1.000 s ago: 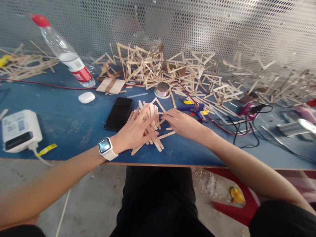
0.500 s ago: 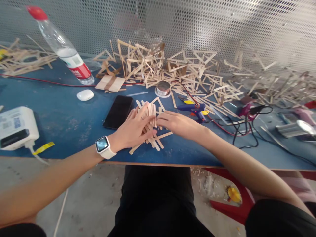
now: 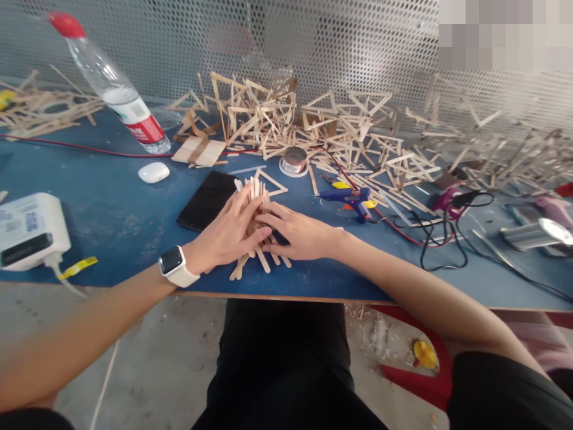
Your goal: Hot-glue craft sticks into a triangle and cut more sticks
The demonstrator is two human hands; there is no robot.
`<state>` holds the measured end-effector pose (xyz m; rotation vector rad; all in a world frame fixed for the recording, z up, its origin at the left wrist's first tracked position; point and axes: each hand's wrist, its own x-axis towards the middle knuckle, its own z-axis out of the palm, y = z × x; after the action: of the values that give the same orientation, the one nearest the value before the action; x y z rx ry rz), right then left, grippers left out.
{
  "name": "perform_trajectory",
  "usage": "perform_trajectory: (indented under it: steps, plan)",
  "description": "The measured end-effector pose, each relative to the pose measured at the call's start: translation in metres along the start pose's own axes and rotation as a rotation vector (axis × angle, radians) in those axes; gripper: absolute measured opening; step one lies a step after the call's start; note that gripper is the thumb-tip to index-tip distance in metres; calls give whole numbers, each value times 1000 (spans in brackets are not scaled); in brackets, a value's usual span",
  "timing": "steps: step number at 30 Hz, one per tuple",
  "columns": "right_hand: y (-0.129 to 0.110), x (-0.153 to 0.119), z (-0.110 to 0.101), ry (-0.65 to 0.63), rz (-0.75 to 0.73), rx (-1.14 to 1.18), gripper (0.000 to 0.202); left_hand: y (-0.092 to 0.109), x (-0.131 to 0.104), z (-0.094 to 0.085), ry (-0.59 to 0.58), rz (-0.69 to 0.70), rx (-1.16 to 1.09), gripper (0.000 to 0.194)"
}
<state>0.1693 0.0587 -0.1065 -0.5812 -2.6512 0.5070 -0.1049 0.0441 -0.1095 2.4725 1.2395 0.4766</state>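
Note:
A loose heap of wooden craft sticks (image 3: 262, 258) lies near the table's front edge, pressed between my two hands. My left hand (image 3: 233, 226) curves over its left side, thumb pointing right across the sticks. From the right, my right hand (image 3: 301, 232) closes against the same heap with bent fingers; some fingertips are hidden among the sticks. A few sticks at the far side form a small triangle (image 3: 274, 183). Partly under my left hand is a black phone (image 3: 206, 200). To the right rests a blue glue gun (image 3: 347, 196).
A tangle of glued sticks (image 3: 264, 113) runs along the perforated metal screen (image 3: 179, 54). A tape roll (image 3: 294, 161), a bottle (image 3: 129, 113), a white case (image 3: 153, 172) and a white power adapter (image 3: 33, 230) stand around. Black cables (image 3: 430, 239) lie at right.
Both hands have shifted left, bringing the heap of sticks and its triangle along. The right hand's fingers have moved in closer to the left hand. The phone sits slightly farther left.

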Motion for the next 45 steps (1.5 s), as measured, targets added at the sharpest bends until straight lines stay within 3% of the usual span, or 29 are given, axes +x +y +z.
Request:
perform_trajectory:
  steps: [4, 8, 10, 14, 21, 26, 30, 33, 36, 39, 45]
  plan:
    - [12, 26, -2, -1, -18, 25, 29, -7, -3, -3, 31, -51, 1, 99]
    - [29, 46, -6, 94, 170, -73, 61, -11, -3, -1, 37, -76, 21, 104]
    - [34, 51, -9, 99, 277, -154, 66, -10, -3, -1, 20, -71, 34, 97]
    - [27, 46, -15, -37, 397, -315, 42, -4, -2, -3, -11, -52, 61, 76]
    - [-3, 29, -46, -237, 572, -485, 30, -1, -1, -3, -22, -72, 68, 76]
    - [15, 83, -59, -210, 574, -538, 39, -2, 0, -1, -13, -91, 71, 72]
    - [39, 141, -48, -186, 525, -565, 38, -2, 2, 2, -3, -95, 81, 81]
    - [52, 159, -38, -198, 534, -561, 51, -3, 4, 6, 18, -84, 78, 72]
    - [59, 154, -32, -198, 547, -556, 50, -5, 8, 10, 49, -74, 61, 56]
    - [67, 139, -37, -185, 546, -555, 51, -8, 12, 13, 70, -76, 37, 54]
    - [94, 101, -92, 3, 536, -567, 47, -6, 11, 12, 82, -65, 12, 54]
